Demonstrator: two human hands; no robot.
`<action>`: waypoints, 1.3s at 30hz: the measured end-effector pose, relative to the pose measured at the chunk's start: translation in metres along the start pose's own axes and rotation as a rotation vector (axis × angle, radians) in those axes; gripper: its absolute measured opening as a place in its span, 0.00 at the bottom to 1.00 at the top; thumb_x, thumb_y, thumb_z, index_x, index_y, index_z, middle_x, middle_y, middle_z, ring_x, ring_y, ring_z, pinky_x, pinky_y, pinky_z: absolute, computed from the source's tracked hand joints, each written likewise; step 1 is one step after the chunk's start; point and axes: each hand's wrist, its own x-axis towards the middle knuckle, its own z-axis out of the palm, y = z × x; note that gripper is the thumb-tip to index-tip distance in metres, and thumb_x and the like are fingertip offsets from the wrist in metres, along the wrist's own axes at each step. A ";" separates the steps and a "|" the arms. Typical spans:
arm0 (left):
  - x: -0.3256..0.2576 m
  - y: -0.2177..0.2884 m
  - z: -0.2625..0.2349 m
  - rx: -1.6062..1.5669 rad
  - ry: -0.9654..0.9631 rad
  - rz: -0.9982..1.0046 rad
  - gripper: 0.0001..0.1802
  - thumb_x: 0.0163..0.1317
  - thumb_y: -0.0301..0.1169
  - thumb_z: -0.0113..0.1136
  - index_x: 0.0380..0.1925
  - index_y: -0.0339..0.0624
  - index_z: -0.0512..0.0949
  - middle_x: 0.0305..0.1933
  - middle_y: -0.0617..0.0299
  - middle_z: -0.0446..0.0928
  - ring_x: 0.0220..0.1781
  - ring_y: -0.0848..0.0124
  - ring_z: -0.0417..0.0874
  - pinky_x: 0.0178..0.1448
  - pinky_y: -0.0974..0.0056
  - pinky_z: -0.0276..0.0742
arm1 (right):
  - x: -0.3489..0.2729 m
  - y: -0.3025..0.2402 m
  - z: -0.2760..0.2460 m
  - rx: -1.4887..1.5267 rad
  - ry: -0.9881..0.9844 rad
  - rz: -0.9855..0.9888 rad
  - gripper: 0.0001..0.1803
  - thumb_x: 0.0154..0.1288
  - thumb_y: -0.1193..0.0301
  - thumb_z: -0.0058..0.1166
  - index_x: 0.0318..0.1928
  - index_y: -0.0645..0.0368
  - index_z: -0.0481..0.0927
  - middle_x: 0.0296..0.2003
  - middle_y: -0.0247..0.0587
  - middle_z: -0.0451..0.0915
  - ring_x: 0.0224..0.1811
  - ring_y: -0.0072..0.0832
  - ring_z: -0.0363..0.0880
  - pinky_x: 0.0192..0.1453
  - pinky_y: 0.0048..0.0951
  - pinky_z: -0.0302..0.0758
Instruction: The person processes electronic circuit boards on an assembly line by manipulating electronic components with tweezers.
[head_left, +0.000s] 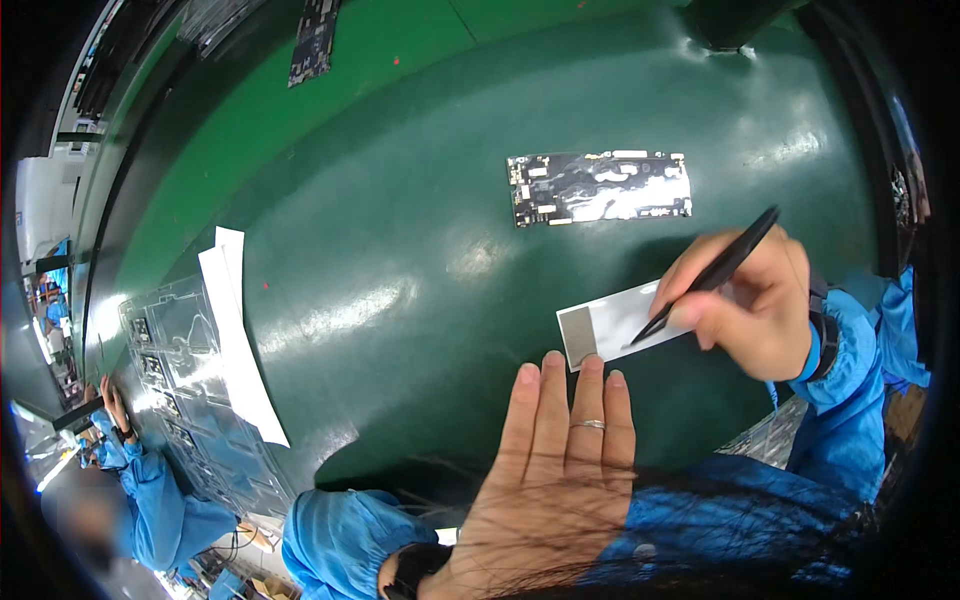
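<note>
Electronics workshop (circuit board [598,188], blue smocks [172,508]).

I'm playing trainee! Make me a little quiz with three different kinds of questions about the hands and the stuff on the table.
1. Pick one: which hand holds the black pointed tool? A) left B) right C) both

2. True or false: the left hand wears a ring.

3. Fill in the gap: the white card has a ____ band at its left end.

Key:
1. B, the right hand.
2. True.
3. Grey.
</note>
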 end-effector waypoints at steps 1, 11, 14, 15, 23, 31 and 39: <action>0.003 -0.002 -0.005 -0.064 -0.009 -0.008 0.29 0.68 0.40 0.52 0.63 0.30 0.70 0.67 0.41 0.69 0.70 0.48 0.70 0.76 0.45 0.63 | -0.001 -0.004 -0.001 0.138 0.111 0.094 0.06 0.63 0.77 0.67 0.39 0.66 0.84 0.32 0.39 0.86 0.22 0.13 0.76 0.24 0.16 0.67; 0.066 -0.025 0.028 -0.080 0.262 0.021 0.46 0.53 0.55 0.67 0.64 0.33 0.70 0.69 0.49 0.67 0.69 0.54 0.69 0.75 0.48 0.63 | 0.040 0.020 -0.036 0.054 0.299 0.025 0.10 0.71 0.71 0.59 0.44 0.66 0.82 0.33 0.38 0.84 0.33 0.20 0.83 0.36 0.20 0.76; 0.060 -0.016 0.029 -0.033 0.203 0.019 0.47 0.53 0.58 0.65 0.66 0.34 0.70 0.70 0.51 0.66 0.70 0.55 0.68 0.76 0.48 0.62 | 0.042 0.023 -0.030 0.109 0.258 0.054 0.09 0.71 0.72 0.60 0.44 0.67 0.82 0.33 0.38 0.84 0.34 0.20 0.83 0.37 0.21 0.77; 0.060 -0.014 0.027 0.007 0.195 0.001 0.48 0.53 0.59 0.64 0.66 0.35 0.70 0.70 0.52 0.66 0.70 0.55 0.68 0.76 0.48 0.62 | 0.044 0.022 -0.028 0.142 0.224 0.058 0.09 0.71 0.73 0.60 0.44 0.67 0.82 0.34 0.38 0.84 0.34 0.20 0.83 0.38 0.21 0.78; 0.066 -0.014 0.034 0.082 0.196 0.000 0.48 0.53 0.61 0.63 0.67 0.39 0.69 0.70 0.54 0.65 0.70 0.56 0.68 0.77 0.45 0.61 | 0.041 0.023 -0.026 0.140 0.218 0.079 0.08 0.70 0.73 0.61 0.44 0.67 0.82 0.34 0.37 0.83 0.33 0.17 0.81 0.39 0.19 0.78; 0.066 -0.012 0.033 0.111 0.185 -0.012 0.46 0.54 0.60 0.62 0.66 0.40 0.70 0.70 0.54 0.65 0.70 0.55 0.68 0.76 0.44 0.63 | 0.039 0.027 -0.024 0.085 0.216 0.034 0.08 0.70 0.72 0.60 0.43 0.65 0.81 0.35 0.38 0.83 0.34 0.21 0.83 0.39 0.21 0.78; 0.068 -0.012 0.028 0.077 0.191 -0.012 0.47 0.51 0.60 0.66 0.66 0.41 0.70 0.73 0.53 0.64 0.69 0.55 0.69 0.75 0.44 0.63 | 0.034 0.020 -0.030 0.009 0.158 0.020 0.07 0.69 0.75 0.60 0.43 0.66 0.81 0.38 0.40 0.83 0.38 0.22 0.83 0.43 0.22 0.79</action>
